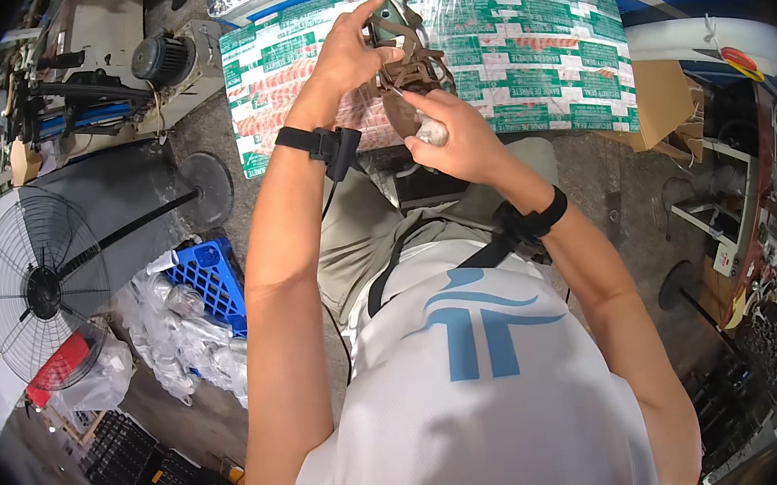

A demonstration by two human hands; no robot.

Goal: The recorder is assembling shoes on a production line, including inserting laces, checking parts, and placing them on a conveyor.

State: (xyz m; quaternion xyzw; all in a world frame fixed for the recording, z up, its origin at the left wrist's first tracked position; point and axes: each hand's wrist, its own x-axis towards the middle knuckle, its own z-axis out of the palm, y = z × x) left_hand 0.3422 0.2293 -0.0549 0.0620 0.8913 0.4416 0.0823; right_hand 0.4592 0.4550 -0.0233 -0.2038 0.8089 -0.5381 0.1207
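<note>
Work appears underway, unfinished: the brown, strappy, shoe-like piece (418, 71) lies on the table wrapped in green-and-white printed tape (542, 84). Left hand (350, 55) grasps its far part; right hand (461, 138) grips a pale, rounded-handled tool (433, 131) at the near straps. Straps look tangled; completed portion cannot be told.

At the top of the frame we see a tabletop (570, 81) banded in green and white with reddish stripes, and near upper centre a brown strappy item (415, 71) with a grey-green part (386, 14), plus a whitish tool (433, 131). Lower down, we find a white shirt (484, 427) with a blue emblem (501, 339), black wrist straps (339, 149) and, at left, a blue crate (213, 285).
</note>
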